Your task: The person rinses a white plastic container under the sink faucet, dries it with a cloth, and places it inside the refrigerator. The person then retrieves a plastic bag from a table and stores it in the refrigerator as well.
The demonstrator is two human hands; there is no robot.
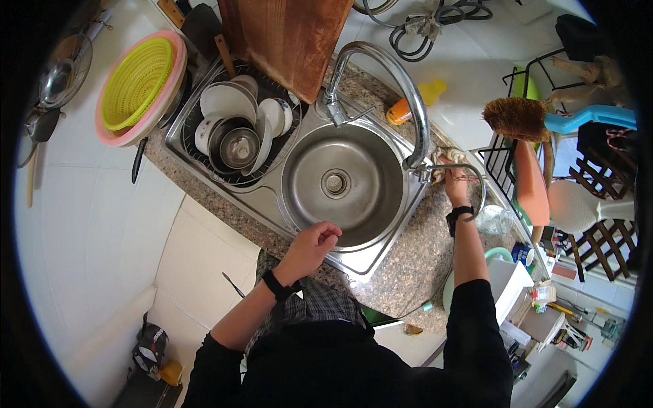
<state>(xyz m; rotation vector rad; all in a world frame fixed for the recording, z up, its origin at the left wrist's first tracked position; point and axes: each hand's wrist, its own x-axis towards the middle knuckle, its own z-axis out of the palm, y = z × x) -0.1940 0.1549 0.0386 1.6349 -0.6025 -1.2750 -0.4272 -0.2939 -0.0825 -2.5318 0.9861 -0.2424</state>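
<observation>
My right hand (455, 182) is on a crumpled cloth (449, 154) on the granite counter, at the right of the sink. Part of the faucet and a thin curved metal spout (479, 179) pass in front of that hand and wrist. My left hand (310, 250) hovers at the front rim of the round steel sink (367, 204), with loosely curled fingers and nothing seen in them. The sink's bowl holds only its drain strainer (335, 183). A chrome gooseneck faucet (421, 102) arches over its right side.
Bowls and cups fill a wire dish rack (240, 176) in the left basin. A wooden cutting board (291, 46) leans behind it. An orange bottle (400, 111) lies behind the faucet. A glass jar (494, 220) sits near my right wrist. A blue-handled brush (586, 118) hangs at the right.
</observation>
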